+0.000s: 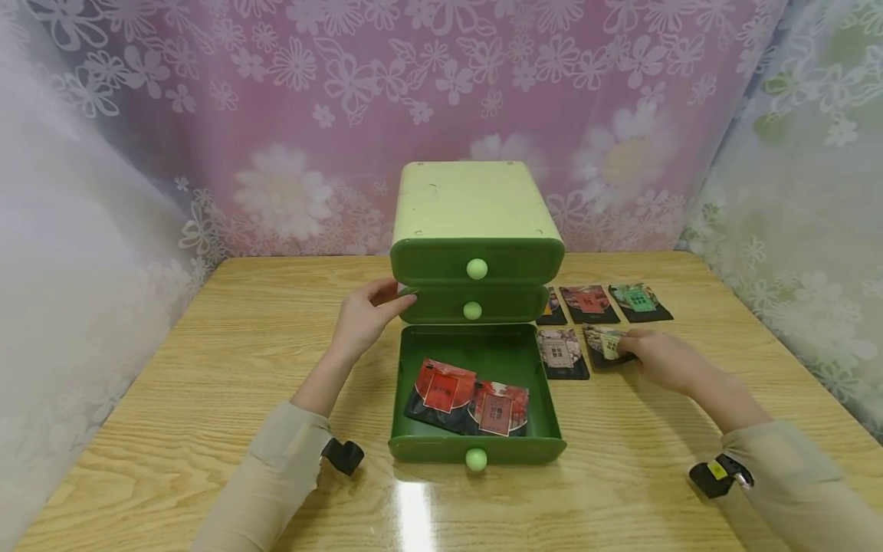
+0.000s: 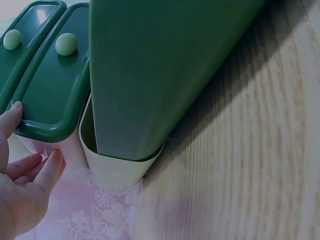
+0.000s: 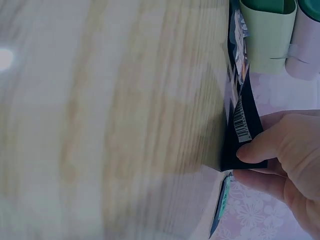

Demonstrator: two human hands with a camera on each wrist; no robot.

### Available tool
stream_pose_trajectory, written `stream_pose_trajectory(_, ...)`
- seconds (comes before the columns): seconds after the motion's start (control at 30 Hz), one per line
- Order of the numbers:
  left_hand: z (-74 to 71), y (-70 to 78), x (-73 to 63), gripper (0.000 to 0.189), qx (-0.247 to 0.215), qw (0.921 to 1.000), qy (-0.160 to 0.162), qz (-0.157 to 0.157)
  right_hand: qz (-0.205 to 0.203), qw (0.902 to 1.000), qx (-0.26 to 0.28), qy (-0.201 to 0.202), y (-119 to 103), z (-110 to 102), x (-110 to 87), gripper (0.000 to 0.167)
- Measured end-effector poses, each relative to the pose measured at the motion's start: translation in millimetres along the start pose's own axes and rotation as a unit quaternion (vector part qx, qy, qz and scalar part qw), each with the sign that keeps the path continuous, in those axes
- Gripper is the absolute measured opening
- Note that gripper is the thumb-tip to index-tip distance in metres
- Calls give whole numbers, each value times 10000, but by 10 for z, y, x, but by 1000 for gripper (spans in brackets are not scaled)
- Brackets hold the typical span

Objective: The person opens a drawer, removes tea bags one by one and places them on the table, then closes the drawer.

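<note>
A drawer cabinet (image 1: 477,201) with a pale green top and dark green drawer fronts stands on the table. Its bottom drawer (image 1: 476,451) is pulled out and holds two red and black packets, one of them a red packet (image 1: 441,395). My left hand (image 1: 369,318) grips the left edge of the middle drawer (image 1: 441,305); in the left wrist view the thumb (image 2: 15,112) is at the front rim and the fingers (image 2: 49,172) are behind it. To the right of the cabinet, my right hand (image 1: 665,360) pinches the corner of a black packet (image 3: 245,127) with a pale label, tilted up at the near edge.
Beside the cabinet on the table (image 1: 262,383) lie more flat packets: a green one (image 1: 640,302), a red one (image 1: 589,304), a pale pink one (image 1: 562,353) and a partly hidden orange one (image 1: 552,307). A flowered curtain (image 1: 310,130) hangs behind the table.
</note>
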State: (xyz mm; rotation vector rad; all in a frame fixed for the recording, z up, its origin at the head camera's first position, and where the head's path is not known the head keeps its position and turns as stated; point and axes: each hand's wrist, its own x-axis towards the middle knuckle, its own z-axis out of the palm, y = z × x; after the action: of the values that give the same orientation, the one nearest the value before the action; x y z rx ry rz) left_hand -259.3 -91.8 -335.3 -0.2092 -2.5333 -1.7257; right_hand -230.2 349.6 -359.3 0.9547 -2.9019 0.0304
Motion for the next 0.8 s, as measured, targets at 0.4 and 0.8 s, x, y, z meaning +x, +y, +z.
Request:
stream_pose_trajectory(0.4, -3, 8, -5, 62, 23, 10000, -42, -7, -132, 9998, 38, -117, -14, 52, 7, 30)
stream_pose_trajectory(0.8, -2, 13, -9, 61, -20, 10000, -28, -62, -86, 9994, 153, -294, -33, 72, -10, 25)
